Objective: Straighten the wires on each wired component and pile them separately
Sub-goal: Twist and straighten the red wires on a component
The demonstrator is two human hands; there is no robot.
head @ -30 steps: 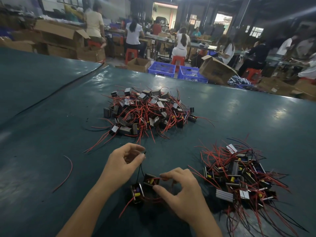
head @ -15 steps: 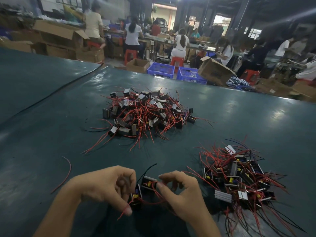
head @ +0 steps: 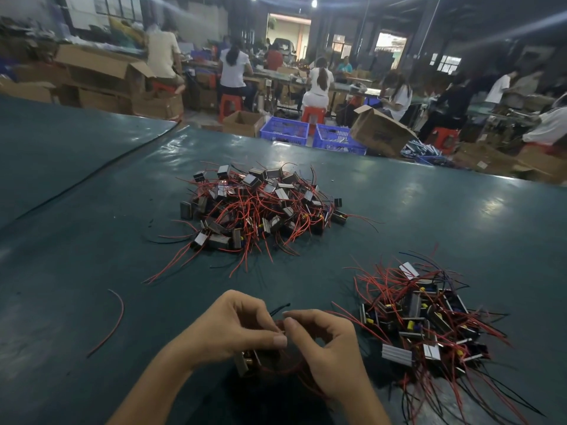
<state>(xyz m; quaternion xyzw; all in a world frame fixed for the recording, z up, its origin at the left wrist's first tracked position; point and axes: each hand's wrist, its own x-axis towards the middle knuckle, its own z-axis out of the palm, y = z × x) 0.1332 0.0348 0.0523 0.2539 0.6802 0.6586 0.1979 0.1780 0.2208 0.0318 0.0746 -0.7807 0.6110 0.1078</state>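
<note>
The green table (head: pixel 92 240) spreads out under your fingers on every side. Straight out beyond your fingertips, well apart from them, sits the big far pile (head: pixel 260 207): metal-cased components in a tangle, red leads sticking out every way. Off to the right of your fingers, near but not touching, is the 2nd pile (head: pixel 423 320), its red and black leads fanning out to the right.

Now your 2 hands, close together. Your left hand (head: pixel 233 326) is curled, thumb pressed toward the forefinger, pinching the wires (head: pixel 276 368) that come off the component. Your right hand (head: pixel 325 348) is curled too, forefinger and thumb closed just beside your left thumb on the same bunch. Which strand each finger has, I can't tell.

The component (head: pixel 245 361) sits right beneath your left fingers, half hidden by the palm. Whether it rests on the table or hangs, I can't tell. Its red leads loop away under your right palm. A black wire tip (head: pixel 280 307) pokes up just past the fingertips. 1 loose red wire (head: pixel 113 320) lies curved on the table, well to the left of your left fingers.
</note>
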